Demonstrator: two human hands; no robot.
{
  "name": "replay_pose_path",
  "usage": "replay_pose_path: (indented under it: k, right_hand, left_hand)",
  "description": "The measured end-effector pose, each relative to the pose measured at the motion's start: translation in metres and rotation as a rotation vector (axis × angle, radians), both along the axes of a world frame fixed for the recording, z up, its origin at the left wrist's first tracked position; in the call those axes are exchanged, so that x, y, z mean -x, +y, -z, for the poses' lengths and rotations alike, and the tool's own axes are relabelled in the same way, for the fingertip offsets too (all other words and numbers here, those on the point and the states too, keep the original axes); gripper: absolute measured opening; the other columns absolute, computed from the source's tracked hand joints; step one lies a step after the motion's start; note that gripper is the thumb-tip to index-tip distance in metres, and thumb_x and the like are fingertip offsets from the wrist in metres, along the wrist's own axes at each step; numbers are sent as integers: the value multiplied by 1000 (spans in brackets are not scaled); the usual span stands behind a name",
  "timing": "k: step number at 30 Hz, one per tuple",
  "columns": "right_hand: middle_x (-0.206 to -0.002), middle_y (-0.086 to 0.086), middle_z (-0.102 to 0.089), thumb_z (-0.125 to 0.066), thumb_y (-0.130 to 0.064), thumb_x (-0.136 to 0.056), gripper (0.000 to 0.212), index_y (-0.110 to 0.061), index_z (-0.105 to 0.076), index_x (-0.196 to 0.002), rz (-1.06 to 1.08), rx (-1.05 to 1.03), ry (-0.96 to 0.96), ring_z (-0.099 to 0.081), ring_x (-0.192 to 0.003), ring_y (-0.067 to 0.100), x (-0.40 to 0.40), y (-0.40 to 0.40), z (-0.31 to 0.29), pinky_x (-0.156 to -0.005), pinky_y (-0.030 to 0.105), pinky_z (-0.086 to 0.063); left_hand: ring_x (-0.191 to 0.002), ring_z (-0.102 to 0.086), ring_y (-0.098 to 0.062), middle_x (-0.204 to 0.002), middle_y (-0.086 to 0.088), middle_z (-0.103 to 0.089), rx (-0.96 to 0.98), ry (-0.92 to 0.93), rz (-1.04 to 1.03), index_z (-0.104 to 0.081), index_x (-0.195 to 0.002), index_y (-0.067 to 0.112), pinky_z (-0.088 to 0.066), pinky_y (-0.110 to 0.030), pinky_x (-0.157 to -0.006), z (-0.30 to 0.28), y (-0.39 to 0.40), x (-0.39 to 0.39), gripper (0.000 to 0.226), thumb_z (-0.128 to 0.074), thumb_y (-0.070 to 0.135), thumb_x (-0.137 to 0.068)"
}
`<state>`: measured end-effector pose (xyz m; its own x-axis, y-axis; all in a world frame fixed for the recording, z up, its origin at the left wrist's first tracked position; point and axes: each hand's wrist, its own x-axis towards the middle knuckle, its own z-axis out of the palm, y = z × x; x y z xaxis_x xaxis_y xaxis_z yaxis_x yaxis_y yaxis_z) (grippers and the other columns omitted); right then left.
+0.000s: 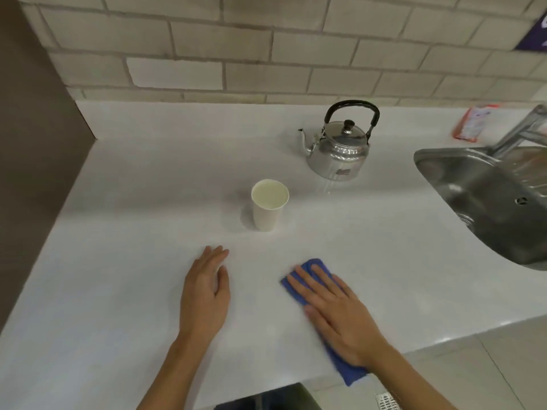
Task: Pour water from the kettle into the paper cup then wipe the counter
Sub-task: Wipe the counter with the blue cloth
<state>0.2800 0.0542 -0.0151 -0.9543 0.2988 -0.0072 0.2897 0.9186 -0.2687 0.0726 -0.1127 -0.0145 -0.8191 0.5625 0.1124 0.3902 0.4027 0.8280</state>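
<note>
A steel kettle with a black handle stands upright toward the back of the white counter, its spout pointing left. In front of it and to its left stands a white paper cup with liquid inside. My right hand lies flat, fingers spread, pressing a blue cloth onto the counter near the front edge. My left hand rests flat on the counter to the left of the cloth, holding nothing.
A steel sink with a tap fills the right side. A red and white packet lies behind it by the tiled wall. A small wet patch sits under the kettle's front. A brown panel bounds the left.
</note>
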Motion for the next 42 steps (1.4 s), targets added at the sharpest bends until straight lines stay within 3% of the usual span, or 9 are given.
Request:
replay_pose_path:
  k: [5,11,14,18,22,27,33,39,42]
  right_hand:
    - [-165,-15,4,-23,-35,-107,53,-39,2,-154,493,-41,-49,3,-155,16,28,71,-16,-124,36,-7]
    - [-164,-24,-2,-16,-44,-105,51,-45,-3,-155,192,16,32,4,-153,4,-15,6,3,-121,24,4]
    - [-164,-21,-1,-17,-43,-104,52,-44,-1,-153,425,-26,-6,1,-154,7,-43,77,-1,-124,31,-6]
    - [-166,-13,-5,-24,-35,-106,53,-35,-9,-157,673,-43,-58,-5,-155,21,20,141,-8,-123,40,-12]
    - [-167,-12,-7,-23,-33,-106,53,-34,-9,-157,554,-35,-54,-5,-154,24,93,131,-6,-123,42,-10]
    - [-165,-19,-12,-20,-43,-104,52,-44,-9,-154,177,-23,-40,-6,-154,11,54,106,3,-121,34,-12]
    - [-166,-11,-10,-24,-33,-106,51,-36,-12,-156,514,-63,-71,-7,-154,22,102,155,-8,-122,40,-11]
    - [-165,-17,-12,-24,-36,-106,51,-41,-12,-155,199,-35,-31,-6,-154,15,109,102,-1,-123,37,-10]
    - [-165,-16,-14,-27,-35,-106,50,-41,-14,-154,233,-56,-24,-7,-154,12,67,132,0,-121,35,-13]
  left_hand:
    - [-138,-40,-17,-139,-5,-57,16,33,89,-62,-126,11,-24,-34,-118,-7,15,-22,35,-48,-1,-96]
    - [-147,-24,-21,-154,-8,-38,173,117,97,-52,-136,10,-16,-42,-121,-5,50,-55,40,-50,9,-97]
    - [-148,-21,-21,-156,-7,-33,265,169,119,-46,-141,11,-15,-42,-121,1,51,-51,43,-48,15,-98]
    - [-148,-19,-20,-158,-5,-29,343,217,136,-41,-145,13,-15,-42,-122,4,49,-52,46,-45,19,-99]
    - [-148,-21,-20,-157,-4,-31,347,245,143,-42,-144,14,-16,-41,-121,7,48,-50,44,-42,19,-100]
    - [-146,-25,-19,-155,-3,-36,322,270,155,-46,-142,15,-20,-41,-119,7,44,-46,51,-30,24,-95]
    - [-146,-25,-20,-155,-4,-36,343,286,137,-46,-142,14,-21,-42,-119,6,47,-51,50,-30,22,-95]
    - [-145,-28,-20,-154,-3,-38,338,294,134,-49,-140,15,-20,-39,-117,7,47,-50,49,-33,20,-94]
    - [-146,-27,-19,-154,-2,-38,332,284,124,-49,-140,15,-16,-37,-117,7,47,-50,49,-34,20,-93]
